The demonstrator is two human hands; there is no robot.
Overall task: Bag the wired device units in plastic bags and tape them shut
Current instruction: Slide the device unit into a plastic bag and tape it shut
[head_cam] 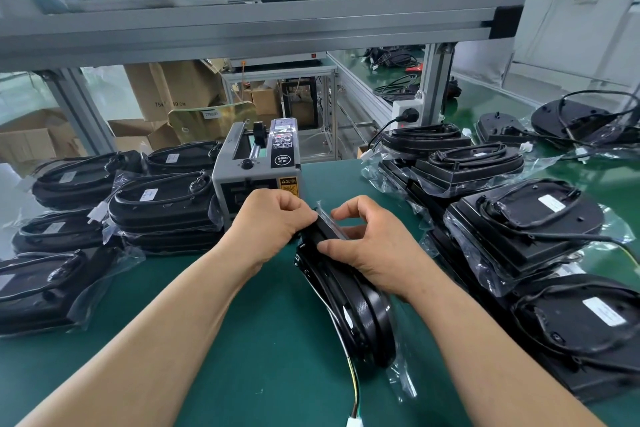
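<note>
- On edge: black oval wired device unit in clear plastic bag; long axis runs 5 to 11 o'clock, far end at the hands.
- Folded bag mouth pinched by left hand and right hand.
- Beyond, 11 o'clock: grey tape dispenser, nearest the left hand.

Left hand curled, pinching; right hand likewise curled; forearms extended.

Just beyond the grip, the tape dispenser blocks the way forward. Bagged units crowd its left and unit stacks its right; green mat lies open nearer and leftward
</note>
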